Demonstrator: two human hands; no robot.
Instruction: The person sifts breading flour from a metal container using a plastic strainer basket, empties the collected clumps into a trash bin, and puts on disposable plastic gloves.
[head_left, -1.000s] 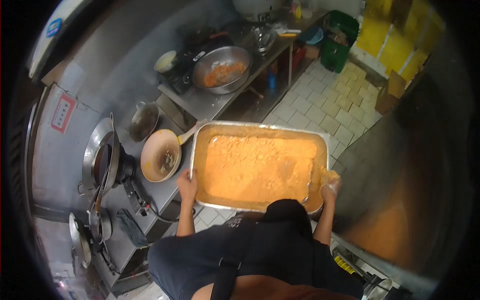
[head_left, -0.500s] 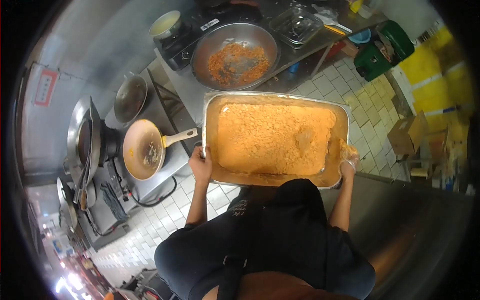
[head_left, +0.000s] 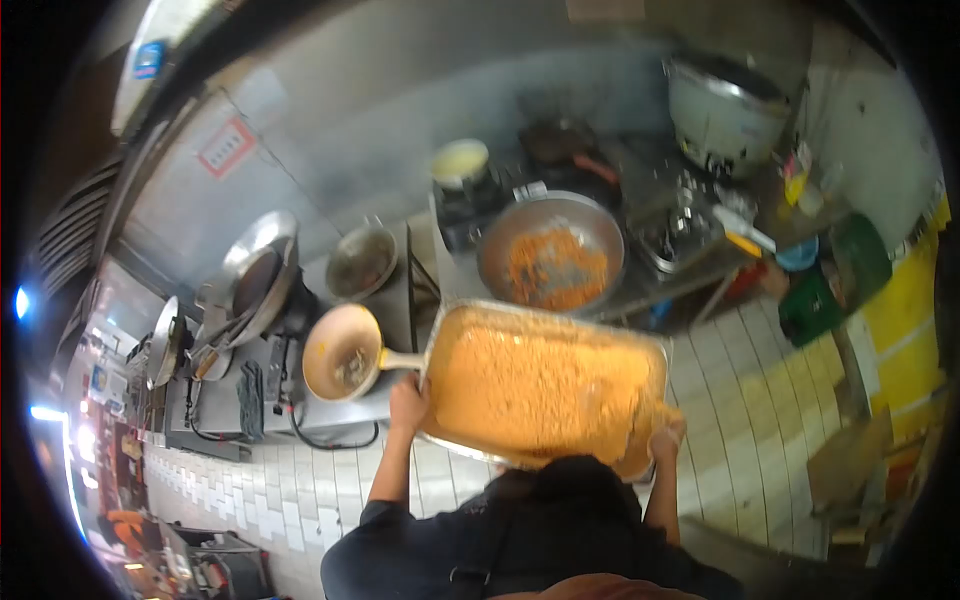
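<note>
A deep rectangular metal tray (head_left: 556, 320) is held in front of my body, filled with crumbly orange-yellow food (head_left: 525, 385). My left hand (head_left: 408, 403) grips its left edge, close to the handle of a beige frying pan (head_left: 338, 340). At the tray's right edge is my right hand (head_left: 667, 440), closed round the rim. Orange bits seem to cling to that hand, and a thin clear glove showed on it earlier. Beyond the tray's far side stands a wide metal bowl (head_left: 612, 235) with orange crumbs inside.
A wok (head_left: 362, 265) and more pans stand on the left counter. On the back counter are a yellowish pot (head_left: 460, 163), a large rice cooker (head_left: 725, 115) and a rectangular container (head_left: 665, 240). A green bin (head_left: 858, 270) is at right, above the tiled floor (head_left: 735, 400).
My view has tilted up, so the wall and rice cooker now show. The tray has moved left relative to the counters, its left edge now at the frying pan's handle. Both hands keep hold.
</note>
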